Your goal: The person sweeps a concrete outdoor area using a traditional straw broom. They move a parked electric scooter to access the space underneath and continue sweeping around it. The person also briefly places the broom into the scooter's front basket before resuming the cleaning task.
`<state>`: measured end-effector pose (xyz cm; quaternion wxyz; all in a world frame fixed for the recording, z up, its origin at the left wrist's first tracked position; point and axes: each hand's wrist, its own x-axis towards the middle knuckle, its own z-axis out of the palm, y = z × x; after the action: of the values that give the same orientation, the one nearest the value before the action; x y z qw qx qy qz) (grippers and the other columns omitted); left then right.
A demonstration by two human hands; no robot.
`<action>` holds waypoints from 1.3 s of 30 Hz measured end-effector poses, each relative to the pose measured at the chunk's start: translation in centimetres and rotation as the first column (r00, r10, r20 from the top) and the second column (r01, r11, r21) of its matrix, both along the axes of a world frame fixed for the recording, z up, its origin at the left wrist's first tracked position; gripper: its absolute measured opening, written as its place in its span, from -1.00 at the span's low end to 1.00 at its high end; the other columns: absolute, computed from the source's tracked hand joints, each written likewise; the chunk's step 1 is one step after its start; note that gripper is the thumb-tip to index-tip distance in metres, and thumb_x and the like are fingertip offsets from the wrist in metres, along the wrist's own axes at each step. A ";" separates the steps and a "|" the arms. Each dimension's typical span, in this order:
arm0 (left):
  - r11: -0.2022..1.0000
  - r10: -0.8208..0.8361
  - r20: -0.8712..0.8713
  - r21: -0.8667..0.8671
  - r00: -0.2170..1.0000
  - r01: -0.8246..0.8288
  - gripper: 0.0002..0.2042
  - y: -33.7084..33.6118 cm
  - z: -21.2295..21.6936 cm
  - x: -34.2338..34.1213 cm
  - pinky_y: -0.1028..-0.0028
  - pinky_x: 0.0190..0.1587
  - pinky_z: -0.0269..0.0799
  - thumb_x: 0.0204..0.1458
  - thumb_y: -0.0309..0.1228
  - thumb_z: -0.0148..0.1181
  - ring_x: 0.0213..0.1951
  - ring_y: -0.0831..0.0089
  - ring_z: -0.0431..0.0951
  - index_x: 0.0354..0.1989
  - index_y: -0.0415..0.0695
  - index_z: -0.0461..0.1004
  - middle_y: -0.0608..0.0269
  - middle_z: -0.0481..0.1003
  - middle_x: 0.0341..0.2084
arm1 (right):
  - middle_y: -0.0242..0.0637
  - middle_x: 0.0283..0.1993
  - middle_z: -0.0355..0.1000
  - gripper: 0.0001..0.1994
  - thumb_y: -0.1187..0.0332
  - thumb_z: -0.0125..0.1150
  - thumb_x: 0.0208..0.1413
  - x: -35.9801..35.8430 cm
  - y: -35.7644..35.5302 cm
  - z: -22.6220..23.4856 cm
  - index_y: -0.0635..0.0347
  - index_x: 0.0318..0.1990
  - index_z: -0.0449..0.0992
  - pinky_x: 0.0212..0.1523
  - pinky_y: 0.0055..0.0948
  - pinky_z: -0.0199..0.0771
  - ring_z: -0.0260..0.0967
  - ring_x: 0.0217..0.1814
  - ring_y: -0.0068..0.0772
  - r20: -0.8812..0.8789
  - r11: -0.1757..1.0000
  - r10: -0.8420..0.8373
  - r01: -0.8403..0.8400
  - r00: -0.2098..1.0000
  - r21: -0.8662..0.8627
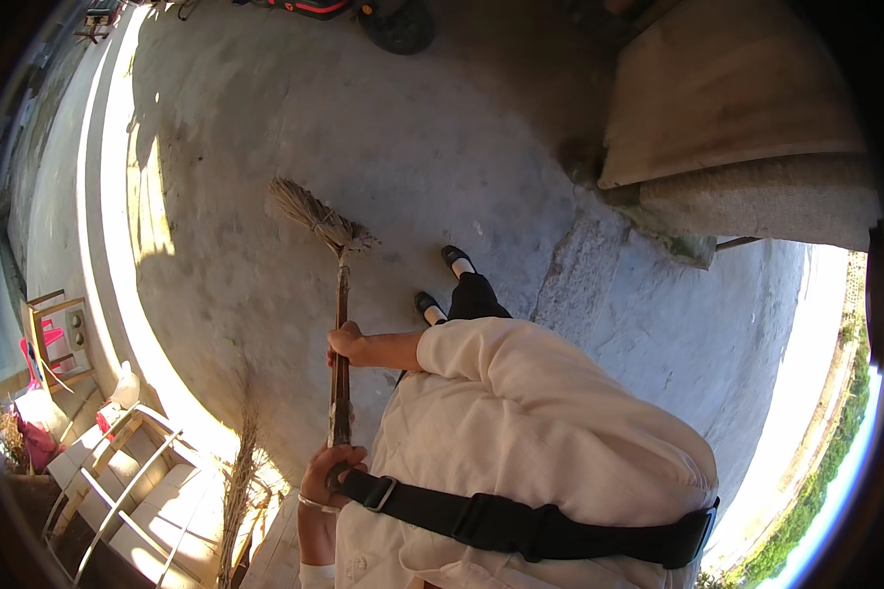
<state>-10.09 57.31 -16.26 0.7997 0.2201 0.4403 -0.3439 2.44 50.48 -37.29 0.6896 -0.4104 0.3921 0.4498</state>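
Observation:
A long-handled straw broom [340, 294] reaches away from my body, its dry bristle head [309, 210] on or just over the grey concrete floor. My right hand [345, 344] is closed around the middle of the brown handle. Nearer the handle's end, my left hand [330, 473], with a pale bracelet at its wrist, is wrapped round it too. Some of its fingers are hidden. A black strap [521, 527] crosses my white shirt next to the left hand. My black shoes [454, 257] stand to the right of the broom.
A metal-railed frame [118, 510] and a bundle of dry stalks [236, 506] stand at lower left, near a wooden chair-like frame [54, 334]. A board-like brown panel [737, 88] juts in at upper right. A black wheel [400, 27] shows at the top.

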 end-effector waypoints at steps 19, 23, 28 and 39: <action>0.870 0.046 -0.065 -0.488 0.997 -0.072 -0.85 -5.1 -9.8 29.9 0.72 -0.78 0.06 -0.05 -0.48 -0.11 -0.73 0.68 0.12 -0.30 -0.21 0.16 0.28 0.16 -0.60 | -0.18 -0.69 0.17 -0.87 0.48 -0.20 -0.01 27.1 -13.3 -12.6 0.24 -0.57 0.20 -0.74 -0.28 0.29 0.14 -0.75 -0.24 -0.119 0.868 -0.446 0.396 0.887 -0.299; 0.898 0.123 -0.129 -0.408 0.984 -0.166 -0.90 -2.4 -6.0 30.0 0.72 -0.78 0.08 -0.06 -0.49 -0.09 -0.72 0.66 0.13 -0.43 -0.16 0.12 0.26 0.16 -0.58 | -0.17 -0.73 0.17 -0.88 0.50 -0.19 -0.04 27.1 -8.0 -8.2 0.27 -0.57 0.22 -0.73 -0.27 0.29 0.16 -0.76 -0.21 -0.146 0.937 -0.288 0.246 0.947 -0.249; 0.964 0.097 -0.086 -0.238 0.992 -0.115 -0.88 -1.0 -1.1 32.5 0.62 -0.75 0.16 -0.07 -0.52 -0.08 -0.72 0.62 0.18 -0.41 -0.14 0.11 0.25 0.18 -0.62 | -0.19 -0.74 0.17 -0.84 0.53 -0.15 -0.12 30.0 -3.3 -5.3 0.27 -0.68 0.22 -0.70 -0.28 0.30 0.17 -0.75 -0.25 -0.018 0.994 -0.101 0.100 0.995 -0.035; 0.944 0.140 0.022 -0.304 0.990 -0.127 -0.83 4.3 -6.7 43.6 0.69 -0.79 0.10 -0.08 -0.53 -0.08 -0.74 0.69 0.13 -0.38 -0.08 0.07 0.33 0.16 -0.67 | -0.24 -0.76 0.15 -0.84 0.51 -0.11 -0.12 45.6 -0.2 -6.1 0.25 -0.68 0.21 -0.69 -0.33 0.32 0.15 -0.78 -0.32 0.128 0.993 -0.048 0.062 0.991 -0.102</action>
<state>33.46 61.59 -23.00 0.8546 0.0724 0.3792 -0.3472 48.09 50.24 -43.36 0.7022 -0.4628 0.3825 0.3826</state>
